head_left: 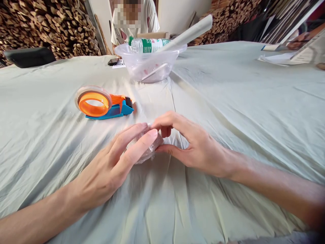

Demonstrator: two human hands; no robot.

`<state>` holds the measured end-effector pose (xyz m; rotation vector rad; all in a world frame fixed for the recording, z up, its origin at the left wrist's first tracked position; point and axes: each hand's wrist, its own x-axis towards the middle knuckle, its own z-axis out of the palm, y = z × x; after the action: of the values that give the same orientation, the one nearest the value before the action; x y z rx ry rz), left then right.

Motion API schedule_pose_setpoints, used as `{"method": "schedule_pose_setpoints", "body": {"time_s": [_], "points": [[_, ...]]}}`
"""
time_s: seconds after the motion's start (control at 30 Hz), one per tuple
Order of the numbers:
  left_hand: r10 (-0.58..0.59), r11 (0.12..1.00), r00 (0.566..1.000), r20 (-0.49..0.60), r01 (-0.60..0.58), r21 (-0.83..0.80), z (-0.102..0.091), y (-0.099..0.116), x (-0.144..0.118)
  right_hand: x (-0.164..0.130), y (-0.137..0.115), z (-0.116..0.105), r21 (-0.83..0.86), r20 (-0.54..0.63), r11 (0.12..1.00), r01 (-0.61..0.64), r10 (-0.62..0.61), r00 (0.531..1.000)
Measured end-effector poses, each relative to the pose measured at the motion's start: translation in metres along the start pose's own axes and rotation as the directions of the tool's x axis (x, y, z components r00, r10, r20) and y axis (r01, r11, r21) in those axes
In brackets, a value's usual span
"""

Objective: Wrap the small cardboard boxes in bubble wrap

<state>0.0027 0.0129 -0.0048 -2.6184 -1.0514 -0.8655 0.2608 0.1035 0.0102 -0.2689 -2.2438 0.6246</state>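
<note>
The left hand point(111, 166) lies palm down with its fingers point(138, 142) stretched flat over a small lump wrapped in clear crinkled plastic film point(149, 150), pressing on its top, while the right hand point(193, 145) grasps the same lump from the other side, thumb low against its edge and forefinger curled over the top. The wrapped lump rests on the pale grey-green wrinkled cloth point(241, 112) that covers the table, near the middle and close to the person. Just beyond the left hand's fingertips, apart from them, lies an orange and blue plastic tape dispenser with a roll of clear tape point(101, 103), on its side. Farther back stands a clear plastic bowl point(149, 62); a clear water bottle with a green label point(147, 45) and a long pale paper roll point(188, 34) lie across its rim. Behind the bowl sits another person in a light shirt point(152, 20), and stacked cut wood point(50, 27) fills the background.
</note>
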Motion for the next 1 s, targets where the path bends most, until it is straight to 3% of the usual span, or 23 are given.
{"method": "schedule_pose_setpoints", "body": {"time_s": [0.23,0.4,0.5,0.7,0.87,1.0], "points": [[-0.003,1.000,0.999,0.044,0.003,0.014,0.0021,-0.0003,0.0001,-0.0006,-0.0042,-0.0007,0.023,0.097,0.990,-0.139,0.137,0.986],[0.011,0.999,0.999,0.053,-0.013,0.034,0.0019,-0.0002,0.0016,0.0001,-0.0042,-0.0027,0.012,0.130,0.994,-0.109,0.107,0.986],[-0.046,0.999,0.997,0.063,0.045,0.029,0.0032,-0.0019,0.0023,0.0006,-0.0030,-0.0031,0.068,0.133,0.991,-0.112,0.102,0.986],[-0.087,0.996,0.996,0.025,0.087,0.022,0.0048,-0.0035,0.0048,-0.0012,-0.0012,-0.0018,0.026,0.023,0.999,-0.020,0.019,1.000],[-0.117,0.992,0.992,0.040,0.115,0.042,0.0029,-0.0014,0.0069,-0.0039,-0.0021,-0.0006,-0.165,0.004,0.981,0.102,-0.103,0.995],[-0.168,0.985,0.986,0.010,0.168,-0.025,0.0064,-0.0061,0.0071,-0.0033,-0.0046,-0.0013,-0.197,0.016,0.973,0.121,-0.120,0.993]]}}
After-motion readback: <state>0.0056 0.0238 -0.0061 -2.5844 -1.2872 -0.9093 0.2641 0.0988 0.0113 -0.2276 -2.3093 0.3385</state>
